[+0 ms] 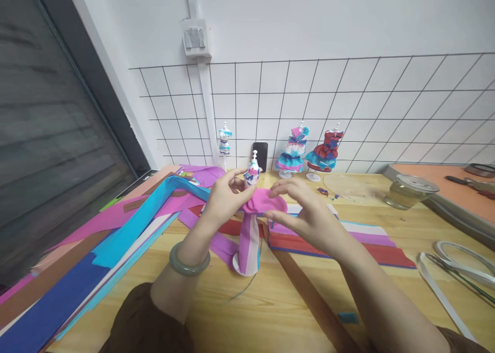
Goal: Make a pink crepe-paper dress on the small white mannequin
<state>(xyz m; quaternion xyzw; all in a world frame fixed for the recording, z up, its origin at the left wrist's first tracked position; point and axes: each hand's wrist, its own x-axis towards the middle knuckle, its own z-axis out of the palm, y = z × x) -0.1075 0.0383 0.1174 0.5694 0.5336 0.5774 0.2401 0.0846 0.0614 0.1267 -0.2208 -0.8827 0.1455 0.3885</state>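
A miniature mannequin (252, 175) stands upright in front of me, its bodice patterned in white, blue and pink. My left hand (226, 198) is closed at its waist, thumb and fingers pinching there. Around that waist a pink crepe paper piece (268, 202) spreads to the right like a small skirt. Below hangs a narrow purple and white strip (248, 242), reaching down to the round white base (247, 271). At the pink piece's right edge is my right hand (303, 203), thumb and fingers apart; whether the fingertips touch the paper I cannot tell.
Coloured crepe paper strips (143, 229) cover the left side of the table. Folded strips (332, 239) lie at right, near a brown strip (305, 291). Dressed mannequins (292, 154), a phone (261, 156), a clear container (410, 191) and white cord (441, 291) lie beyond or right.
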